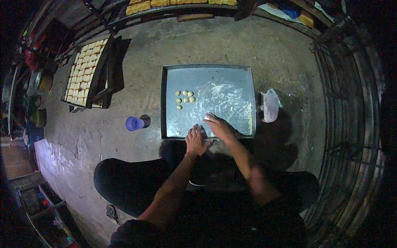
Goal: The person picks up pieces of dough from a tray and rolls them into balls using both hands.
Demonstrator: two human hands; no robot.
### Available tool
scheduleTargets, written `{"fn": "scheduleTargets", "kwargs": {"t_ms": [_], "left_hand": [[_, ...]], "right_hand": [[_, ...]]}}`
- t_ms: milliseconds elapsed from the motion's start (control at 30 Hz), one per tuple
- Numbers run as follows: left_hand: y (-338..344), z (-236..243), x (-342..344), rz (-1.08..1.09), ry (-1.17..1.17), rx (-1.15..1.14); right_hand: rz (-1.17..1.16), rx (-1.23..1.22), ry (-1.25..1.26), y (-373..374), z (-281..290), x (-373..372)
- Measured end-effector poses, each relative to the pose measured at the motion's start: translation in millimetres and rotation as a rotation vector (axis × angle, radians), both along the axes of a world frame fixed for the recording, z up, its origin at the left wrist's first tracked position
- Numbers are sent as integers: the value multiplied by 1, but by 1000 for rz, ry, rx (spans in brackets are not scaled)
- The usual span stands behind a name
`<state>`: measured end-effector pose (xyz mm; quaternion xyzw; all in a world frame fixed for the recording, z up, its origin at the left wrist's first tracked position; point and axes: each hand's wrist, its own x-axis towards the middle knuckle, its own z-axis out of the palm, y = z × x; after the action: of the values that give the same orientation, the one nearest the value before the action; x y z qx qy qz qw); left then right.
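Note:
A shallow metal tray [164, 120] lies on the floor in front of me, its surface dusted with white flour. Several small round dough balls [186, 100] sit in loose rows on its left half. My left hand [197, 141] is over the tray's near edge, fingers spread and thumb apart, with flour on the skin. Just right of it and a little farther, my right hand [219, 126] reaches over the floured metal, fingers stretched out and pointing left. Floury white shows at its fingertips; whether dough lies under either palm is hidden.
A purple cup [133, 123] stands left of the tray; a clear plastic bag with white contents [271, 106] lies to its right. At far left, a tray of pale rolls [85, 72] rests tilted. Racks [349, 107] line the right, and baked loaves [165, 3] sit on a shelf behind.

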<state>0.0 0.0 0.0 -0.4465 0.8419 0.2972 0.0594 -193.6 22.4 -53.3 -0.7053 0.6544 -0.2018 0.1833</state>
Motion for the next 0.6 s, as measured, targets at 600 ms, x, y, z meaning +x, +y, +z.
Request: {"fn": "scheduleTargets", "kwargs": {"t_ms": [600], "left_hand": [[-84,72,-115,567,979,359]], "right_hand": [[-1182,-54,-1714,-45,140,-31]]}}
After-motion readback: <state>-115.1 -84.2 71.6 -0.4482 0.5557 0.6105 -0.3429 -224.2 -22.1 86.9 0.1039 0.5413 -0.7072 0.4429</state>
